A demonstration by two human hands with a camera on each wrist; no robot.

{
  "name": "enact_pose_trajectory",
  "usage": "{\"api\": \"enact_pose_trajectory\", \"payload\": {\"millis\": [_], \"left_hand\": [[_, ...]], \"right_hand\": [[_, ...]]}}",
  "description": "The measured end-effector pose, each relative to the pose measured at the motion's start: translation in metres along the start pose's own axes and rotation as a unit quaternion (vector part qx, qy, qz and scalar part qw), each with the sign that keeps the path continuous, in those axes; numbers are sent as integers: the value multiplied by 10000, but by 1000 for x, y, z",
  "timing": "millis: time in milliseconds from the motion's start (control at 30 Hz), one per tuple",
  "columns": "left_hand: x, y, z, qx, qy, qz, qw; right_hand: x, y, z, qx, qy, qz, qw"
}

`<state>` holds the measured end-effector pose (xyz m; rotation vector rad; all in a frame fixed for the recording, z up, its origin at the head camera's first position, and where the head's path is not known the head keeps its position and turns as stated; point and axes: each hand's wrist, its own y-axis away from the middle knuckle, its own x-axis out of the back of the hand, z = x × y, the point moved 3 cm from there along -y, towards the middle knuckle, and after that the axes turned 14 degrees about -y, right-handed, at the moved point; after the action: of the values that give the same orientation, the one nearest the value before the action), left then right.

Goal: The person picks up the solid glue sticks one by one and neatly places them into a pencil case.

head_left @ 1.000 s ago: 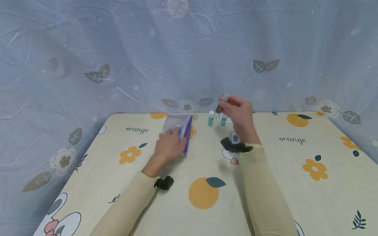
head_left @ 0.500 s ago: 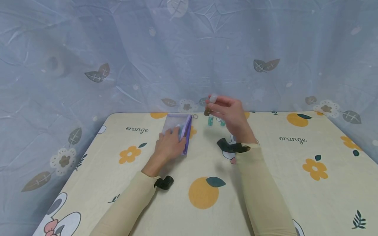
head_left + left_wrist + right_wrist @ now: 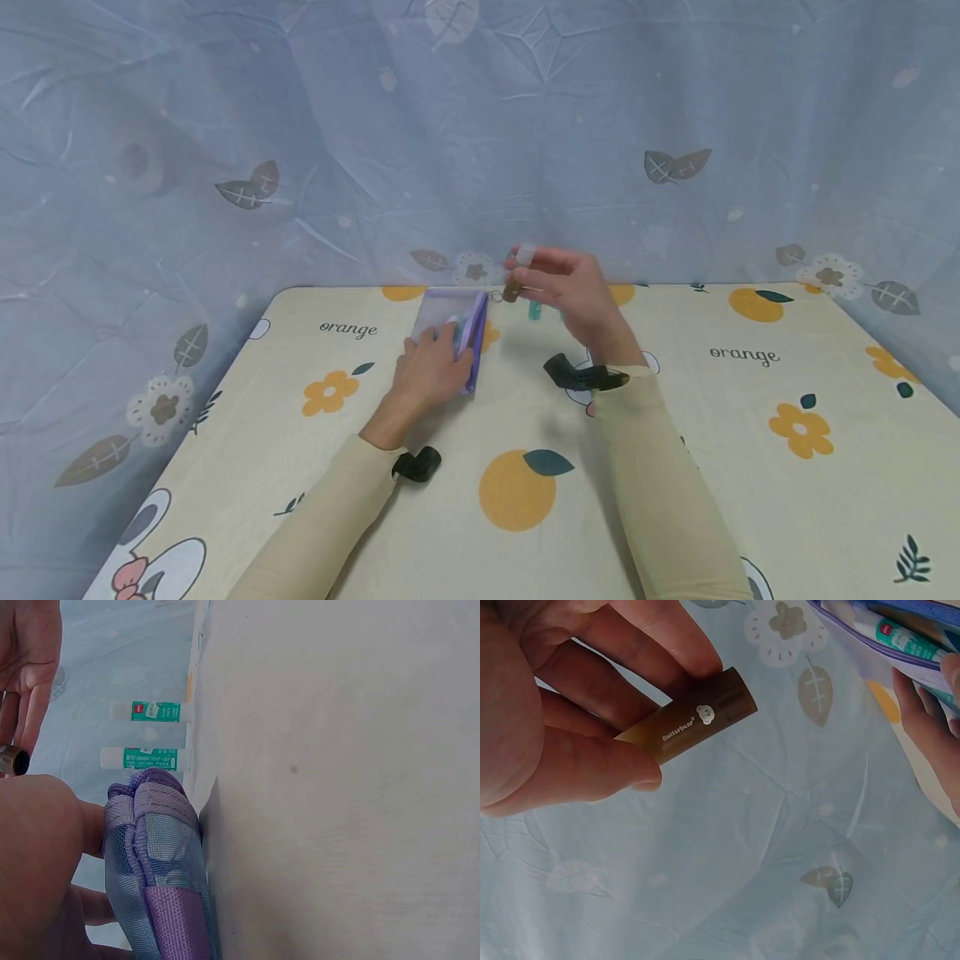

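Brown tube [image 3: 694, 718] pinched in right hand [image 3: 572, 287].
Left hand [image 3: 431, 367] rests, fingers loosely spread, on mesh pouch [image 3: 444, 305]; green-labelled stick [image 3: 535, 311] stands right.

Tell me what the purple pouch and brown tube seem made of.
Purple pouch: probably matte nylon mesh with woven trim; its fine grid shows. Brown tube: likely smooth, lightly glossy plastic, given its even printed surface, though coated metal is possible.

Counter [image 3: 757, 492]: cream cloth [image 3: 442, 533] printed with oranges and flowers
Purple mesh pouch [image 3: 444, 306]: lying near the far edge, mouth open
Two green-labelled glue sticks [image 3: 146, 758]: upright, slightly apart, right of the pouch
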<state>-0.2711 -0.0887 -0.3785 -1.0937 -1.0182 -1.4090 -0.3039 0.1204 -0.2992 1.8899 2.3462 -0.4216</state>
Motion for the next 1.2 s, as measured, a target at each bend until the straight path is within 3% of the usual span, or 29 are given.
{"api": "enact_pose_trajectory", "payload": {"millis": [733,1200], "left_hand": [[3,0,1,55,23,-152,9999],[2,0,-1,42,-22,-154,9999]], "right_hand": [[-24,-1,13,-148,165,-552,9982],[-30,-6,26,-278,376,-522,9975]]}}
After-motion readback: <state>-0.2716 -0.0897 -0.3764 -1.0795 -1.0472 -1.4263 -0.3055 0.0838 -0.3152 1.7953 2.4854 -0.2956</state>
